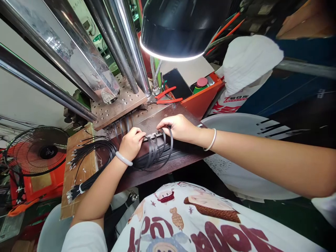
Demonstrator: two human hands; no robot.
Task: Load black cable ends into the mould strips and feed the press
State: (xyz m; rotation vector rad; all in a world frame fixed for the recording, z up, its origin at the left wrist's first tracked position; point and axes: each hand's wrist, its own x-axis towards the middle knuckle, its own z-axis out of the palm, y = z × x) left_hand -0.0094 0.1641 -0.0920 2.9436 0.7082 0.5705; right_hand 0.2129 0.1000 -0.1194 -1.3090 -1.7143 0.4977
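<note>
The work in hand looks partway through. Several black cables (154, 150) loop from a metal strip (151, 135) in the middle of the surface (139, 179) toward its front edge; their ends seem to sit along the strip, between the hands. Whether each one is fully seated cannot be told, as fingers hide part of the row.

The right hand (181, 129) has thumb and forefinger closed on a cable at the strip's right end, so that one is likely unfinished. The left hand (130, 144) is curled, its thumb and forefinger brought together at the strip's left end; whether they grip a cable is unclear.

Past the surface's left edge, a loose bundle (90, 148) and a tied bundle (81, 189) reach over a board (70, 208). The pictures do not show whether these are finished or waiting, so how much is left stays uncertain. Pliers (169, 101) lie near the back edge.
</note>
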